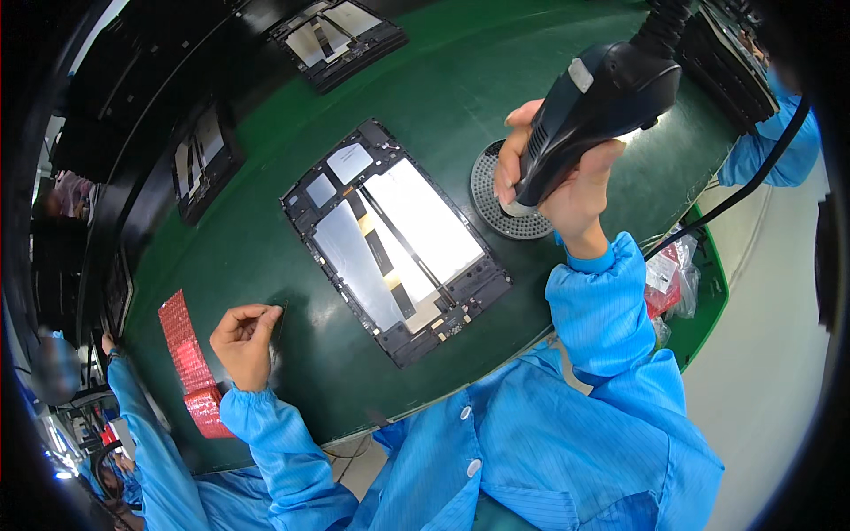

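A green worktop spreads under everything, its edges bent toward the rim of the view. Beside it at the lower right stands a green tray with clear bags and red packaging inside. A blue sleeve of another person reaches in at the far left.

In the middle of the worktop, between the person's two hands, lies an opened black device, turned at a slant, its silver panels, pale plate and dark strips facing up. A similar device sits beyond it, and one more to the left.

The right hand grasps a black handheld tool, fingers wrapped around its narrow end; a ribbed hose runs from its top. A red bubble-wrap strip lies just beyond the left hand, whose thumb and forefinger are pinched together; I cannot tell whether they hold anything. Partly hidden behind the right hand is a round grey perforated disc; whether the tool touches it cannot be told.
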{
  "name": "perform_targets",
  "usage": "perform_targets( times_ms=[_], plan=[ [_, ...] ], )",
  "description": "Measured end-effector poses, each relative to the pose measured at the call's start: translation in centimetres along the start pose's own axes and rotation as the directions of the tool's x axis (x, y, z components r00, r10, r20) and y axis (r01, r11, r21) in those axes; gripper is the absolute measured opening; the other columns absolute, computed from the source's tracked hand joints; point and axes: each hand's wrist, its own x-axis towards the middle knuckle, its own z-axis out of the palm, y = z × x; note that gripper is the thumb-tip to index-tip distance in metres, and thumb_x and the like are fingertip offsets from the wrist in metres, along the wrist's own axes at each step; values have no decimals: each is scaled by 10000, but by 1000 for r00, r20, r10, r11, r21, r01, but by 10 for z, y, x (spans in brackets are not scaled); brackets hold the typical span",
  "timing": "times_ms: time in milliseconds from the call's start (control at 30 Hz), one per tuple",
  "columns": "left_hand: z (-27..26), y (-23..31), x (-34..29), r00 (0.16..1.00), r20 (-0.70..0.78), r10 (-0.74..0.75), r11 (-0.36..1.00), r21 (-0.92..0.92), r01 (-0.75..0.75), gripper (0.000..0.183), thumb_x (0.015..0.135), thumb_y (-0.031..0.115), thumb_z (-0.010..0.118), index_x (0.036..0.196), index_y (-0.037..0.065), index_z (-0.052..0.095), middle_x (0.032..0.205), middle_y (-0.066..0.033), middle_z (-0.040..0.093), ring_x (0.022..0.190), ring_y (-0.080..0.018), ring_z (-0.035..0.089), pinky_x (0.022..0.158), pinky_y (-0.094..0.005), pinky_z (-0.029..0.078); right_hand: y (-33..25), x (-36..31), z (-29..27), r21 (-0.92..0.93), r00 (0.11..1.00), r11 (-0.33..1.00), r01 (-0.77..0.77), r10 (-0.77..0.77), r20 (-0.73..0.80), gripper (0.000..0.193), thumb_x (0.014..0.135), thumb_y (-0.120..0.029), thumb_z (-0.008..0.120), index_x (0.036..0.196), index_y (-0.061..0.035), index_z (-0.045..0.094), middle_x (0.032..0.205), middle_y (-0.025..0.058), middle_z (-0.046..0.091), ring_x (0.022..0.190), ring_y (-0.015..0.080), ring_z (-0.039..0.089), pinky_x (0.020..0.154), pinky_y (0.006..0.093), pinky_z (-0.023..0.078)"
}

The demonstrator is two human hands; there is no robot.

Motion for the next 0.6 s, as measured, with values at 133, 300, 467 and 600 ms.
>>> perform_targets(
  times_ms=[133,300,467,600],
  plan=[
    [0,10,-17,986,68,150,983,97,-156,161,748,-76,688,904,-34,680,797,-70,645,677,-109,589,623,-200,465,7,1,9,-4,1000,1000,2,-2,16,928,800,-783,292,1149,63,446,652,106,543,510,169,540,473,279,453],
    [29,10,-40,970,148,192,964,154,-215,251,763,76,708,1009,37,678,792,-83,651,660,-175,621,624,-280,499,9,-4,4,163,997,986,-43,54,-60,826,859,-691,375,1222,47,453,701,24,497,574,132,479,501,275,407],
    [66,13,-24,954,138,266,964,-43,-262,83,738,58,734,790,19,683,768,-82,661,605,-119,609,521,-229,482,6,20,-47,92,982,995,-38,21,187,793,816,-659,415,1112,77,404,733,67,450,605,165,458,588,320,382],
    [61,10,-29,945,101,311,945,-143,-295,56,727,29,709,758,13,665,757,-77,659,596,-106,595,493,-217,462,4,31,49,310,971,945,-101,26,236,784,832,-673,386,1174,31,423,728,63,460,598,159,458,566,308,374]
  ],
)
